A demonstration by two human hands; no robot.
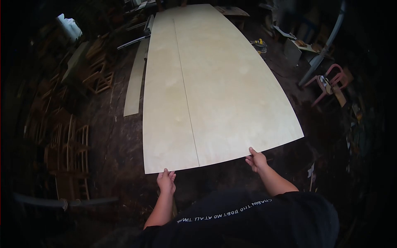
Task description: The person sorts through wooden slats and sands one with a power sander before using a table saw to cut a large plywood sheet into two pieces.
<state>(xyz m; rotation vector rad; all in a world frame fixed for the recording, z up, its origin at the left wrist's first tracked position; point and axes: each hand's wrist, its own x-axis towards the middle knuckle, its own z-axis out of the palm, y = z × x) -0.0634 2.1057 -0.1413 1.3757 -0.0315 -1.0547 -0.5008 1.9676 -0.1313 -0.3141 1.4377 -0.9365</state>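
Observation:
A large pale plywood sheet (223, 87) stretches away from me, with a thin dark line running lengthwise left of its middle. My left hand (166, 182) grips its near edge close to the left corner, thumb on top and fingers beneath. Farther right along the same edge, my right hand (257, 160) pinches the sheet, its thumb resting on the upper face. The fingers under the wood are partly hidden. Both forearms reach forward from my dark printed shirt (248, 219).
A narrow board strip (134, 87) lies left of the sheet. Wooden frames (99, 78) stand along the left side. On the right are a pink chair (331, 82), a slanted pole (324, 51) and a yellow tool (259, 43). A person's hand (183, 3) shows dimly at the far end.

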